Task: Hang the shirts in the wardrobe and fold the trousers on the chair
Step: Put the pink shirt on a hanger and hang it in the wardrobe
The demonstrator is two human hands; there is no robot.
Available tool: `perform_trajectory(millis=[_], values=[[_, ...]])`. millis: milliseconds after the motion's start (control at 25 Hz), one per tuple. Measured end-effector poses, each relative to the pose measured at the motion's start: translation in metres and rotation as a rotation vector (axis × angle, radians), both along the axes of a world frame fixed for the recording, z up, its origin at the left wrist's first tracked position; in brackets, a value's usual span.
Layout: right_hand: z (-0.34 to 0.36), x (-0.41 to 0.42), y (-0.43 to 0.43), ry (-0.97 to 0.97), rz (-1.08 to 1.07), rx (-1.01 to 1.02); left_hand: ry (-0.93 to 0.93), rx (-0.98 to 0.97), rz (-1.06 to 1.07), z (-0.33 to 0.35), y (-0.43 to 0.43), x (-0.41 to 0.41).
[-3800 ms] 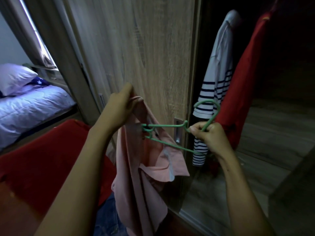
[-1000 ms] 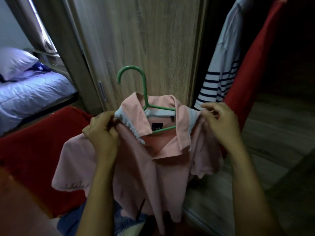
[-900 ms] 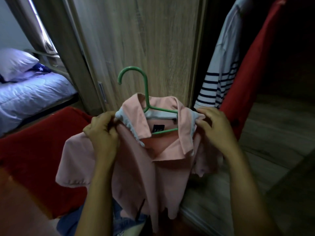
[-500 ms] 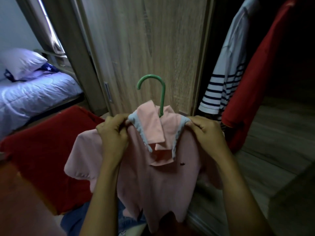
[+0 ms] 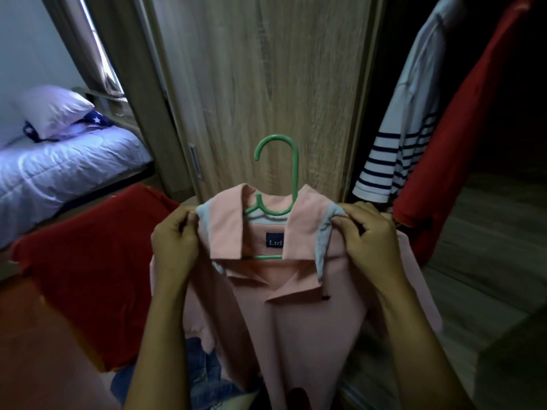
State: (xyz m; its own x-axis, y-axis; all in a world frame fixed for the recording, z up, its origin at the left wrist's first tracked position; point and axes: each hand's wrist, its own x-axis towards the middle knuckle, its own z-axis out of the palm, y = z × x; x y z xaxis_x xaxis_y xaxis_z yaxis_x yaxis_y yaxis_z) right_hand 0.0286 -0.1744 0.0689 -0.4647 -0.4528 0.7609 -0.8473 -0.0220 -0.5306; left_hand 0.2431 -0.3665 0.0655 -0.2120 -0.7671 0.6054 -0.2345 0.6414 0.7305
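1. Pink shirt (image 5: 296, 321): you hold it up in front of you, chest-high, its front facing you and the collar (image 5: 228, 232) spread open. A dark label (image 5: 274, 240) shows inside the neck. The body hangs down between your forearms.

2. Green hanger (image 5: 296, 179): it sits inside the shirt's neck. The hook stands upright above the collar, free of any rail, and the lower bar shows just under the label.

3. Left hand (image 5: 174, 244): the grip is narrow, with fingers and thumb pinching the left edge of the collar at the shoulder.

4. Right hand (image 5: 367, 238): the same narrow grip, pinching the right edge of the collar where its pale underside shows.

5. Wardrobe door (image 5: 266, 69): pale wood grain, directly behind the hook.

6. Wardrobe (image 5: 518, 99): dark inside, to the right of the door. A striped shirt (image 5: 393, 161) and a red shirt (image 5: 461, 128) hang there side by side, the red one to the right; the rail is out of view.

7. Red cloth (image 5: 88, 261): spread to your lower left. You cannot tell what lies under it.

8. Denim (image 5: 207, 377): a crumpled heap low in the picture, partly hidden behind the pink shirt.

9. Bed (image 5: 59, 170): far left, with a pillow (image 5: 50, 109) at its head.
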Motion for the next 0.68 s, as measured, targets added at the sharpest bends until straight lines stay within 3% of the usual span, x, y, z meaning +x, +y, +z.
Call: perform_trajectory(millis=[80,200,280,440,680], values=[[-0.005,-0.002,-0.001,0.007,0.032,0.023,-0.006,0.068,-0.027,-0.005,-0.005,0.002],[-0.014,0.001,-0.004,0.03,-0.025,0.043,0.194,0.271,-0.037,0.005,-0.009,0.0],[-0.018,0.007,-0.008,0.068,-0.099,0.035,0.184,0.37,-0.037,0.027,-0.006,-0.013],[-0.022,0.014,-0.015,0.192,-0.181,-0.026,-0.584,0.281,-0.064,0.07,0.003,-0.048],[-0.027,0.021,-0.013,0.259,-0.222,-0.086,-0.756,0.33,-0.077,0.077,-0.005,-0.063]])
